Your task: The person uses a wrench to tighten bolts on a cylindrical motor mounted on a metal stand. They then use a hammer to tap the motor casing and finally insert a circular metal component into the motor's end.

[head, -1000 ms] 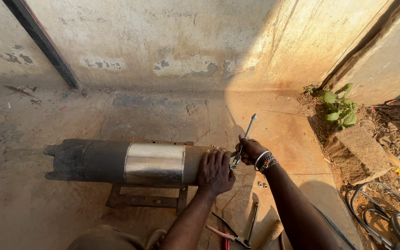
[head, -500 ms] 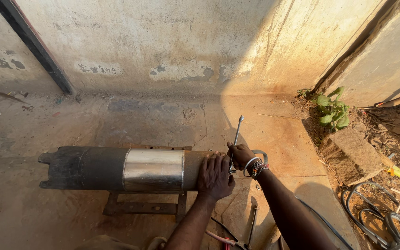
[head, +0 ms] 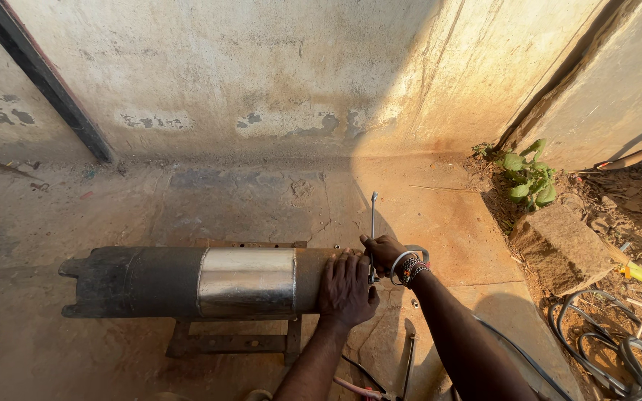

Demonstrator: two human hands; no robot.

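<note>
The left hand (head: 346, 288) presses flat, fingers spread, on the motor cylinder (head: 209, 282); the right hand (head: 382, 252) grips the wrench (head: 373, 223) tightly. Better to turn it slowly and keep the cylinder steady on its stand (head: 232, 343).

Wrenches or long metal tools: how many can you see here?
2. One wrench stands upright in the right hand at the end of the cylinder, which the left hand steadies. Another tool lies on the ground below. More may be hidden.

The left hand (head: 346, 288) lay flat on the end of a dark metal cylinder (head: 195, 281) resting on a low stand (head: 232, 343). The right hand (head: 384, 252) gripped a wrench (head: 372, 223), held upright at the cylinder's end face.
</note>
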